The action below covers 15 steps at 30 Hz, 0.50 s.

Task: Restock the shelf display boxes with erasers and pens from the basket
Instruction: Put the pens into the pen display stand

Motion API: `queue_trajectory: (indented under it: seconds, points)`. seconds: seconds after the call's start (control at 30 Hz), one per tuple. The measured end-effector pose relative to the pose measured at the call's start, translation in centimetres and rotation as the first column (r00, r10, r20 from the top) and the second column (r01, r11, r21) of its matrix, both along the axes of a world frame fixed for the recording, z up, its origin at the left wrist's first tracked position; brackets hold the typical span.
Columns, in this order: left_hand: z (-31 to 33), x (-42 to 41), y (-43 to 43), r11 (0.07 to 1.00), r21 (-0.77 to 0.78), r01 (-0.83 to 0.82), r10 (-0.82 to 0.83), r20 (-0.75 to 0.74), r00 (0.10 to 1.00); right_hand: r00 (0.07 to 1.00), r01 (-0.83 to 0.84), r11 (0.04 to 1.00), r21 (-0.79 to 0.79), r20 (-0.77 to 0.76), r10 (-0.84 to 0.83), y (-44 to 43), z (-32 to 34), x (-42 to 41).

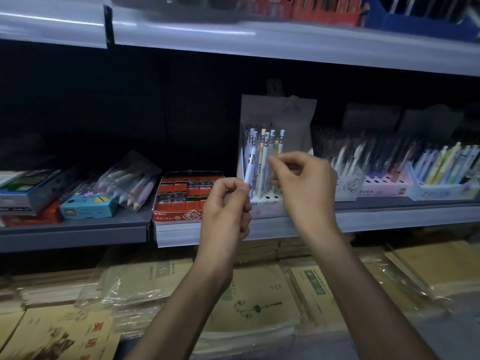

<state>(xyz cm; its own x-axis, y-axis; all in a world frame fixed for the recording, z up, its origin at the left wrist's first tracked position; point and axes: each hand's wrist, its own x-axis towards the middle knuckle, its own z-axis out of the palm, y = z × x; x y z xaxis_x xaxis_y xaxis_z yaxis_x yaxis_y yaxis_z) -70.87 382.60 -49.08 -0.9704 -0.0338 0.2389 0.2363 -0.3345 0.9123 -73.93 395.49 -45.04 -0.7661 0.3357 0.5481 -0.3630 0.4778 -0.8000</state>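
Head view: our left hand [228,203] is gripping a pen [250,165], our right hand [304,183] pinching a second pen [280,145] in the box [280,113]; we are judging restocking midway, with holes [268,197] empty.

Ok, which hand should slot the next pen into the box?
Left. The left hand pinches a pale blue pen right at the front of the box. The right hand is occupied: its fingers pinch the boxed pens.

Eraser box [188,196] left of pen display box [275,162], both on shelf [389,216].
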Motion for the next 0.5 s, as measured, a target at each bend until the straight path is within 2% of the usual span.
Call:
queue_trajectory:
  seconds: [0.03,0.1,0.13,0.2,0.3,0.5]
  points:
    - [0.0,-0.1,0.0,1.0,-0.008,-0.001,0.001,-0.012,1.0,0.999,-0.029,0.995,-0.092,0.025,0.032,0.2,0.2,0.8]
    - [-0.1,-0.1,0.1,0.999,-0.036,-0.022,0.02,-0.045,0.999,0.972,-0.173,0.938,-0.3,0.102,0.212,0.4,0.7,2.3]
    - [-0.1,-0.2,0.3,0.999,-0.046,-0.029,0.025,-0.067,0.997,0.946,-0.236,0.904,-0.355,0.13,0.298,0.5,1.0,2.8]
    - [-0.2,-0.2,0.7,0.998,-0.06,-0.023,0.016,-0.112,0.994,0.92,-0.291,0.896,-0.337,0.159,0.358,0.6,1.1,3.4]
    - [-0.3,0.0,1.2,0.995,-0.093,-0.018,0.007,-0.117,0.993,0.939,-0.266,0.923,-0.278,0.142,0.313,0.8,1.0,3.4]
    - [-0.8,-0.2,1.6,0.994,-0.105,-0.019,0.012,-0.061,0.998,0.964,-0.253,0.88,-0.402,-0.031,0.263,2.1,2.0,3.4]
